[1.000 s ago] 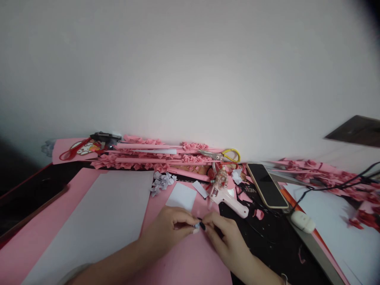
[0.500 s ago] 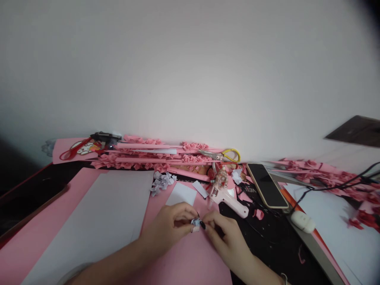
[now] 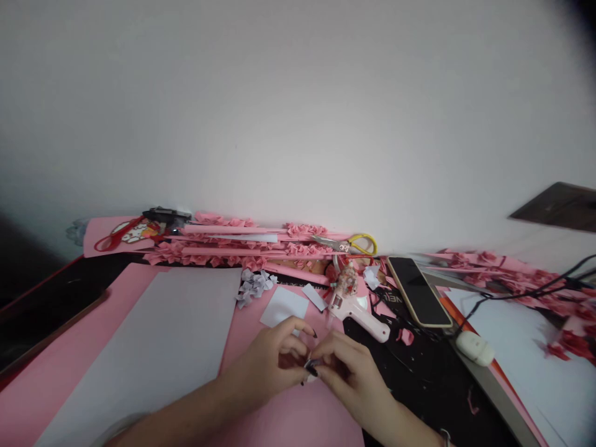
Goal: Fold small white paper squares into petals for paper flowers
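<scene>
My left hand pinches a small white piece of folded paper from the left, its index finger raised off it. From the right, my right hand holds the same piece between its fingertips, dark nails showing. Fingers cover most of the paper, so its shape is hard to make out. Beneath both hands lies a pink sheet. Just beyond them are a white paper square, a narrow white strip and a cluster of small white folded paper pieces.
A pink-white glue gun lies beyond my right hand, with yellow-handled scissors behind it. To the right are a phone, a white earbud case and black cables. Pink paper flower stems line the wall. A large white sheet lies left.
The folded paper has dropped slightly towards me and is now more covered by my fingers. My left index finger has lifted away from it, and my right fingers have closed in.
</scene>
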`<state>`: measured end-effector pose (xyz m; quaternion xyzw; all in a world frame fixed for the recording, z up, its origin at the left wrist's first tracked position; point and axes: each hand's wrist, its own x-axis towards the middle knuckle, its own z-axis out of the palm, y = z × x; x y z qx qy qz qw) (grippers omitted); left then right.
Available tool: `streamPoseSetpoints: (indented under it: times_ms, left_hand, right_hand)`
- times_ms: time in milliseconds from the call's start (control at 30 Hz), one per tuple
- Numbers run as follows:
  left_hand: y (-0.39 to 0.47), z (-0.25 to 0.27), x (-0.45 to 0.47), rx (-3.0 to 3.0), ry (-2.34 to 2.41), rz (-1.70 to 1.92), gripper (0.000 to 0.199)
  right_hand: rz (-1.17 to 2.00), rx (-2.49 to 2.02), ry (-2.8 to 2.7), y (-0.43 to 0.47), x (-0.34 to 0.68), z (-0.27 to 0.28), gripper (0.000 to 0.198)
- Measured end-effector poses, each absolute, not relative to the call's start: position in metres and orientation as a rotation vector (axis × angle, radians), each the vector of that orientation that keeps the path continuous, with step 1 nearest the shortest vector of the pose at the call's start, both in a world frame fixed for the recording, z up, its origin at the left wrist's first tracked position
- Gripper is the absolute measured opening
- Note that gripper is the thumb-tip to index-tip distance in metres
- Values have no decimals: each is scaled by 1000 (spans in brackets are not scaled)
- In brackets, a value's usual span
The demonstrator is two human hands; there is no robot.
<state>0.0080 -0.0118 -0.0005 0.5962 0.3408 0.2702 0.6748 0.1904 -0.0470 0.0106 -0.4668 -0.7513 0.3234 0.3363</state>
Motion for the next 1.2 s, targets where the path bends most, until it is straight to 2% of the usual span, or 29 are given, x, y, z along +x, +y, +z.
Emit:
streamPoseSetpoints:
  times_ms: [267, 800, 1200]
  left_hand:
    - [-13, -6, 9, 1166, 716, 576, 36]
    - [-15, -1, 13, 1145, 761, 558, 35]
    - [-12, -2, 12, 1136, 776, 589, 35]
  right_hand:
    - [861, -1183, -1947, -46, 190, 9, 19]
    - [753, -1154, -2090, -49, 189, 10, 19]
    - [787, -1243, -1858, -49, 195, 7, 23]
